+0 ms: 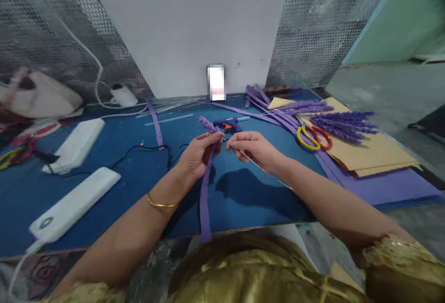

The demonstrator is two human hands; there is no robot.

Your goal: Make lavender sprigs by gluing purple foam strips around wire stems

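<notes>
Above the middle of the blue table, my left hand (pixel 197 155) pinches a purple paper flower (pixel 208 125), its fringed tip pointing up and to the left. From that grip a long purple paper strip (pixel 205 196) hangs down past the table's front edge. My right hand (pixel 251 148) is closed on a thin pale wire stem (pixel 266 172), which runs from the flower toward my right forearm. Just behind my hands lies a dark blue glue gun (pixel 229 124) with an orange trigger. My fingers partly hide where stem and strip meet.
Scissors (pixel 313 137) with yellow and red handles lie at right, near finished purple flower sprigs (pixel 344 124) on brown paper (pixel 378 154) and purple sheets (pixel 392 186). A phone (pixel 216 83) leans at the back. Two white power strips (pixel 74 205) and a black cord (pixel 130 152) occupy the left.
</notes>
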